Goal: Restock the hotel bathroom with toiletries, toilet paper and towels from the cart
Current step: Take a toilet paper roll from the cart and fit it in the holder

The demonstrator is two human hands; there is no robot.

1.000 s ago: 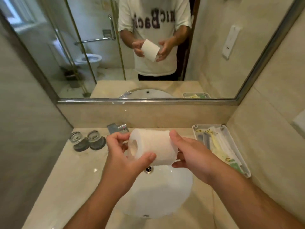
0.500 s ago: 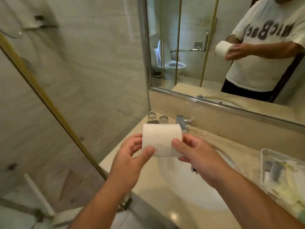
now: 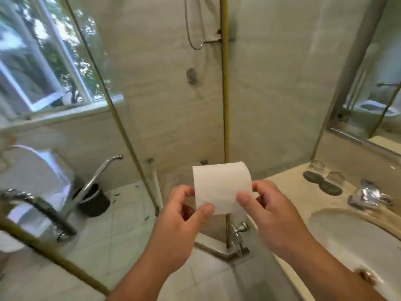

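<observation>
A white toilet paper roll [image 3: 221, 186] is held in front of me at chest height, lying sideways between both hands. My left hand [image 3: 180, 224] grips its left end with thumb in front and fingers curled behind. On the roll's right end my right hand [image 3: 275, 216] holds in the same way, thumb pressed on the front. The roll hangs over the corner where the glass shower screen meets the vanity.
The toilet [image 3: 36, 181] stands at the left behind a glass panel with a gold frame [image 3: 121, 118], a brush holder [image 3: 93, 199] beside it. The vanity counter [image 3: 288, 187] with sink [image 3: 358, 242], faucet [image 3: 368, 196] and two upturned glasses [image 3: 325, 179] lies to the right. A window [image 3: 43, 61] is upper left.
My view has swung left from the mirror and sink toward the shower glass and toilet. Both hands kept hold of the roll and carried it along.
</observation>
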